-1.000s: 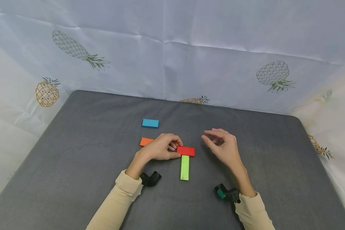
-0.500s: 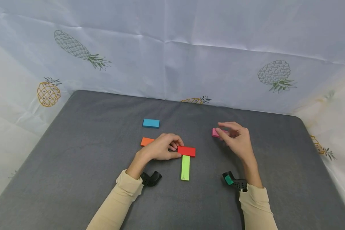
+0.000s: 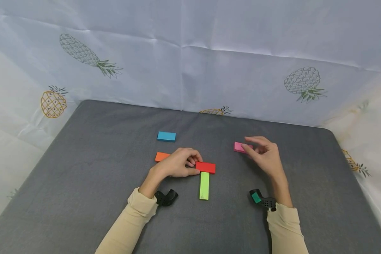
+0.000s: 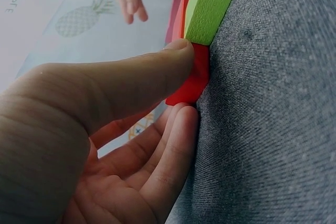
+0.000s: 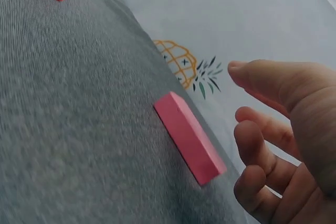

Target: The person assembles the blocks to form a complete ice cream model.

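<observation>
- Left hand (image 3: pixel 179 163) pinches red block (image 3: pixel 205 168) at its left end, thumb near side, fingers far side.
- Right hand (image 3: pixel 264 155), right of red block: thumb and fingers spread. Head view overlaps it with pink block (image 3: pixel 238 147); right wrist view shows them apart.
- Green block (image 3: pixel 204 186) touches red block's near side, clearest in left wrist view.
- Five blocks, one per colour: pink right of and beyond red; orange (image 3: pixel 161 156) left, partly hidden; blue (image 3: pixel 166 136) left and beyond.
- Grey cloth (image 3: pixel 82 176) spans red-to-pink gap; its far edge lies well beyond red.
</observation>
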